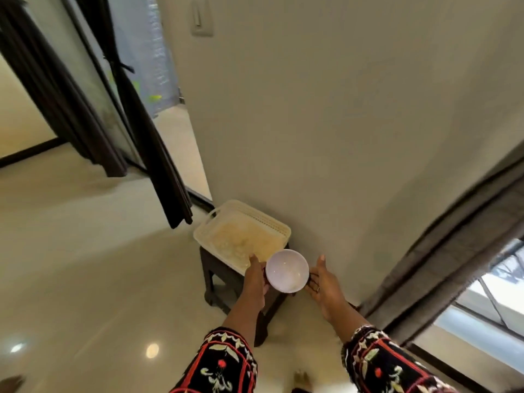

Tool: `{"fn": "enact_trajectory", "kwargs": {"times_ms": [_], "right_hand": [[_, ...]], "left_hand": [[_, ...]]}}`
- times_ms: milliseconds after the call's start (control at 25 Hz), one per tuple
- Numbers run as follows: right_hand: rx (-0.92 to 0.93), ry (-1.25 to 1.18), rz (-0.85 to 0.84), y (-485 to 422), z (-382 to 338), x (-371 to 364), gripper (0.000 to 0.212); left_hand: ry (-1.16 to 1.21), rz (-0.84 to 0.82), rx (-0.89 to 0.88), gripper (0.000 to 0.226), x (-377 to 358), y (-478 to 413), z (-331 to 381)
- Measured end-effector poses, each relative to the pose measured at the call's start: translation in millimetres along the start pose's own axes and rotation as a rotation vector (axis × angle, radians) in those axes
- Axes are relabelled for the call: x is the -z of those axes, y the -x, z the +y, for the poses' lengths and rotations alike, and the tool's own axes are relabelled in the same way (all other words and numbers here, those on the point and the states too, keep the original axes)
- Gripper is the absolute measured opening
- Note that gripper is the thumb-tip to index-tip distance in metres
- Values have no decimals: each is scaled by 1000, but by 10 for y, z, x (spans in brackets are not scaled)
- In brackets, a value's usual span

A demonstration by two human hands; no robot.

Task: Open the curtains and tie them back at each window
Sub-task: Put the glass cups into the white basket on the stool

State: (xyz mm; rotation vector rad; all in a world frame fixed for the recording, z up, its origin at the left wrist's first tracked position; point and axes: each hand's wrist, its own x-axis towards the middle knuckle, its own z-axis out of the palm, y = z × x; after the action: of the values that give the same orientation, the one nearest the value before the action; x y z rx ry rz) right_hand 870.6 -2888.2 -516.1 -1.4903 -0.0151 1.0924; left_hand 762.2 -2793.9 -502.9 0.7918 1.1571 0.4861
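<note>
A white bowl (pixel 287 270) is between my two hands above the stool. My left hand (pixel 256 276) grips its left side, thumb up and fingers under it. My right hand (pixel 323 282) is at the bowl's right side with the palm turned toward it and the fingertips at its rim. A dark curtain (pixel 147 137) hangs at the left window, gathered narrow with a tie about its upper part. A second dark curtain (pixel 56 95) hangs further left. At the right window a grey curtain (pixel 442 245) runs along the frame.
A cream plastic basket (pixel 215 219) sits on a dark wooden stool (pixel 215 282) against the pale wall, just beyond the bowl. Glossy tiled floor (pixel 85 265) spreads to the left. A wall switch (pixel 201 18) is high on the wall.
</note>
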Motion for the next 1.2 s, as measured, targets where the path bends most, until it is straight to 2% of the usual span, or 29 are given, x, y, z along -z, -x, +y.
{"fn": "enact_trajectory", "kwargs": {"times_ms": [120,320,680,920,1200], "right_hand": [[-37,35,-12,-262,-136,-310,61],[-22,63,12,-869,-375,-700,58],[-82,30,48,-1735,-692,-1240,55],[-132,4,101,-2028,-627,-1502,54],[-184,-38,264,-2386,-384,-1911,51]], "left_hand": [[16,41,-15,50,134,-310,208],[12,61,-21,54,179,-983,596],[-115,69,18,48,214,-1911,1151],[-235,-12,45,51,329,-2442,1324],[-433,-141,145,55,573,-3164,1457]]}}
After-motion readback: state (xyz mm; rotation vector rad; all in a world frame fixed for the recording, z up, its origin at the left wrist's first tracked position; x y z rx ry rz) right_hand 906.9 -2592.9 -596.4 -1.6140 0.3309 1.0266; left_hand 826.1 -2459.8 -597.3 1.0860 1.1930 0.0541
